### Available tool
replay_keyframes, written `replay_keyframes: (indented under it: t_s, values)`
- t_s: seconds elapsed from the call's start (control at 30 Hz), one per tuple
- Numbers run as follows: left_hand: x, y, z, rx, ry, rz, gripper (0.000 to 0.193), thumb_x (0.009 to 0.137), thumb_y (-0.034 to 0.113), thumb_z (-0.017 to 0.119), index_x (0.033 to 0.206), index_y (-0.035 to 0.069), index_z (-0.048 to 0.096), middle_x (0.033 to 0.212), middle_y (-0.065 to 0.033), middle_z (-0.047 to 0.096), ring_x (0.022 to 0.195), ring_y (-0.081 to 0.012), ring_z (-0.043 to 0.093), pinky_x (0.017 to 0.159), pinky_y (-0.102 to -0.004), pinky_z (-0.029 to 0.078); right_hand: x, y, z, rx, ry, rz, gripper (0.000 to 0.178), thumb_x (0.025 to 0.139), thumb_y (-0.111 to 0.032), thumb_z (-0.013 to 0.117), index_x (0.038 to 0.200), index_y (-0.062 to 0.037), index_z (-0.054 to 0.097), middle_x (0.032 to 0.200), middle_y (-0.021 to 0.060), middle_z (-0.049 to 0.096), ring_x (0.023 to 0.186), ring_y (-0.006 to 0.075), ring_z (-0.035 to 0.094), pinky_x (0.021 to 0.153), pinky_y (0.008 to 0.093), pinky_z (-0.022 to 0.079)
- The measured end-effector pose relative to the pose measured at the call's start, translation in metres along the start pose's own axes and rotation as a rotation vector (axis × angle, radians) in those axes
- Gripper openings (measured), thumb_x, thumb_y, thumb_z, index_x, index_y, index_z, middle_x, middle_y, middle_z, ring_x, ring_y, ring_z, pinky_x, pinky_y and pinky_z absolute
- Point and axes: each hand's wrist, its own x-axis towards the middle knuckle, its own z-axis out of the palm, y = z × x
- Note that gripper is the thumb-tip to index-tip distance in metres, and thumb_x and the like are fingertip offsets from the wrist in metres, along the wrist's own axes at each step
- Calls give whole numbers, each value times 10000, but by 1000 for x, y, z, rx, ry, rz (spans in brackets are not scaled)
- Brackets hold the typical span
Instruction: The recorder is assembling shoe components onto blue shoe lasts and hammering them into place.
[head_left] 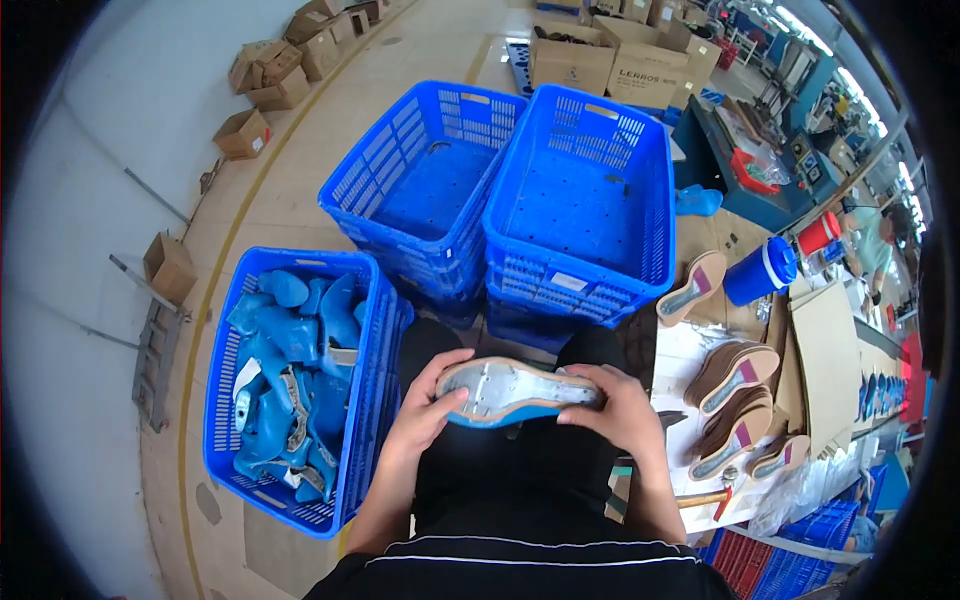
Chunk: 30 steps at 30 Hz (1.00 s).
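Note:
Above my lap I hold a blue shoe last (520, 392) lying sideways, its sole side up. That side has a grey metal plate, with a tan rim around it and blue along the near edge. My left hand (428, 408) grips its broad left end, thumb on the sole face. My right hand (618, 408) is closed around the narrower right end. Left of my hands, a blue crate (362, 440) is filled with blue shoe lasts (290, 335). To the right, stacked brown insoles (738, 375) lie on a worktable (682, 360).
Two stacks of blue crates, a left stack (400, 230) and a right stack (565, 275), stand ahead. A hammer (705, 498), a single insole (692, 288) and a blue jug (760, 270) are on the table. Cardboard boxes (570, 65) stand farther back.

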Motion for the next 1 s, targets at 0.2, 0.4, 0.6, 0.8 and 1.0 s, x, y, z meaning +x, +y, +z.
replay_keyframes:
  t_s: [0.2, 0.4, 0.6, 0.8, 1.0]
  values:
    - [2, 11, -19, 270, -276, 25, 545, 937, 70, 772, 1452, -18, 618, 1390, -101, 691, 1311, -198, 632, 1145, -352, 470, -16, -2, 9, -243, 42, -33, 659, 800, -160, 938, 1408, -103, 691, 1127, 162, 573, 1090, 369, 635, 936, 435, 561]
    - [-1, 76, 37, 1030, -456, 200, 640, 881, 285, 884, 1457, 113, 665, 1397, -172, 668, 1241, -353, 702, 1021, -416, 579, -15, 16, 6, -111, 38, -169, 547, 815, -214, 932, 1308, -79, 737, 1339, 169, 689, 1216, 384, 680, 1022, 441, 575]
    - [-8, 109, 78, 1517, -495, 85, 776, 893, 495, 863, 1548, 182, 589, 1383, -165, 596, 1193, -406, 715, 946, -478, 629, -2, 35, 3, -129, -60, -175, 597, 823, -344, 934, 1334, -103, 739, 1220, 138, 731, 1156, 381, 690, 996, 448, 578]
    - [-24, 116, 104, 1523, -388, -40, 742, 866, 253, 867, 1532, 133, 563, 1655, -180, 458, 1361, -383, 640, 1067, -531, 566, 4, 45, 2, -93, -118, -173, 609, 829, -393, 929, 1347, -131, 746, 1197, 135, 720, 1124, 375, 686, 990, 441, 571]
    - [-13, 98, 75, 1621, -479, 172, 765, 873, 380, 877, 1541, 152, 584, 1374, -213, 532, 1112, -438, 723, 914, -484, 640, 3, 59, 4, -6, -135, -195, 623, 835, -369, 938, 1367, -117, 733, 1223, 143, 707, 1141, 368, 679, 1006, 431, 561]
